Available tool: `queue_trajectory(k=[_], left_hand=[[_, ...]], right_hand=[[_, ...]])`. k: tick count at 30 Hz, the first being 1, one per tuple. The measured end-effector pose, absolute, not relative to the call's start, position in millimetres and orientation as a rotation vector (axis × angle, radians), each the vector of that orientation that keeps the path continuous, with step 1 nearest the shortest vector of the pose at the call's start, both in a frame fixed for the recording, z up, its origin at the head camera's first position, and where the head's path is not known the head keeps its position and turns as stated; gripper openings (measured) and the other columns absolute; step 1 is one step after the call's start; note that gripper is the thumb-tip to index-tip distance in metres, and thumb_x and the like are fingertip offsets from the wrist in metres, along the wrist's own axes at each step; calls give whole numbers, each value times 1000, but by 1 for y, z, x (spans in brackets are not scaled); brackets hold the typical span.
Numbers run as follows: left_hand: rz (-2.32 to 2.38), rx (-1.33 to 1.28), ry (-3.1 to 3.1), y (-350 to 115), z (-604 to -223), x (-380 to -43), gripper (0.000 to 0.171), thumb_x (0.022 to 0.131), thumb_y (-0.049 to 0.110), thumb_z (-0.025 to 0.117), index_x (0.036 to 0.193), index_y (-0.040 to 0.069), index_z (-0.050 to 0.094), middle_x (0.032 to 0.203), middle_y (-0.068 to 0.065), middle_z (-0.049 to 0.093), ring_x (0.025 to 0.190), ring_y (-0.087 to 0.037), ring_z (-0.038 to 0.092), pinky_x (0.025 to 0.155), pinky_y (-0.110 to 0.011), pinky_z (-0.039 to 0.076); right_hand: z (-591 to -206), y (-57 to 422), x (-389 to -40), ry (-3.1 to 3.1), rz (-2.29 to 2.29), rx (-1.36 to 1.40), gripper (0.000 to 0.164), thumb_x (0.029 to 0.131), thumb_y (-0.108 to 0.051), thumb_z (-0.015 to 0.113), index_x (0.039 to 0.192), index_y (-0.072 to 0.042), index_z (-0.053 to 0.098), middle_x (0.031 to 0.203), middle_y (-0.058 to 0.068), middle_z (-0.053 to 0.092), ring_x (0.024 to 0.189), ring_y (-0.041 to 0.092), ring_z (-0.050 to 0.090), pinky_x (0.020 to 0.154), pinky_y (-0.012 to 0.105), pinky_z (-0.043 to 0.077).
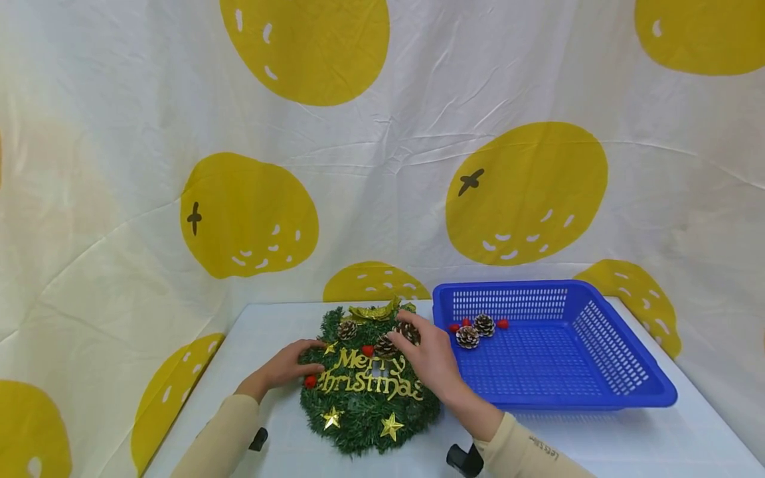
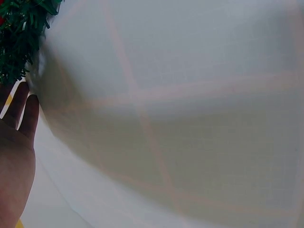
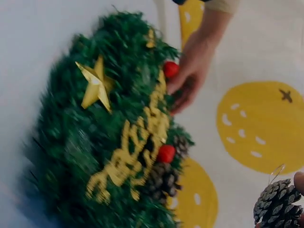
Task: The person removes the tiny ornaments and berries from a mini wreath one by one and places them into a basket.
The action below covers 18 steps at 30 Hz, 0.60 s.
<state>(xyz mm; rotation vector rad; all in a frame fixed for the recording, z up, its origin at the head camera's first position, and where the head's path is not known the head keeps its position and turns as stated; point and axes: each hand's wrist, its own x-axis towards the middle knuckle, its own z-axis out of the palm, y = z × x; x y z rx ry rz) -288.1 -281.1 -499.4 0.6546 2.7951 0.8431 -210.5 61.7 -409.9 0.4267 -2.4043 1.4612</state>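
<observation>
A green Christmas wreath [image 1: 358,425] lies on the table, with gold "Merry Christmas" lettering [image 1: 370,382], gold stars [image 1: 391,426], red berries [image 1: 310,382] and a gold bow [image 1: 375,312] at its far edge. My left hand [image 1: 285,364] rests at the wreath's left edge; in the left wrist view its visible fingers [image 2: 29,118] are nearly straight against the greenery. Over the wreath's upper right, my right hand [image 1: 433,355] pinches a snow-tipped pine cone [image 3: 278,204] between thumb and fingers. A thin wire loop [image 3: 275,173] sticks out of this cone. Other pine cones [image 1: 347,330] sit on the wreath.
Right of the wreath stands a blue plastic basket [image 1: 621,398] with slotted walls. Two pine cones [image 1: 467,337] and several red berries [image 1: 503,324] lie in its left part. Behind the white table [image 1: 281,425] hangs a white cloth [image 1: 382,219] printed with yellow fruit.
</observation>
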Motion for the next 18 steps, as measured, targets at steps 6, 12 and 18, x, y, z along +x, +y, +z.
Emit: queue_trajectory(k=[6, 12, 18], left_hand=[[855, 637, 2793, -281, -497, -288, 57, 91, 43, 68, 137, 11, 55, 141, -17, 51, 132, -41, 42, 106, -61, 34], [856, 642, 2790, -280, -497, -287, 58, 91, 43, 68, 137, 11, 55, 141, -17, 50, 132, -41, 42, 106, -61, 33], [860, 664, 2783, -280, -497, -287, 58, 92, 43, 67, 137, 11, 55, 142, -19, 49, 132, -42, 41, 106, -61, 34]], right_hand=[[-381, 79, -224, -2446, 1387, 383, 48, 92, -33, 70, 134, -12, 61, 134, 10, 60, 114, 30, 60, 90, 49, 50], [-363, 101, -241, -2493, 1317, 352, 49, 95, -34, 66, 137, -10, 58, 123, 12, 65, 102, 28, 64, 81, 47, 52], [-361, 122, -256, -2498, 1314, 322, 48, 95, -30, 66, 137, -7, 57, 108, 12, 68, 92, 26, 65, 76, 44, 53]])
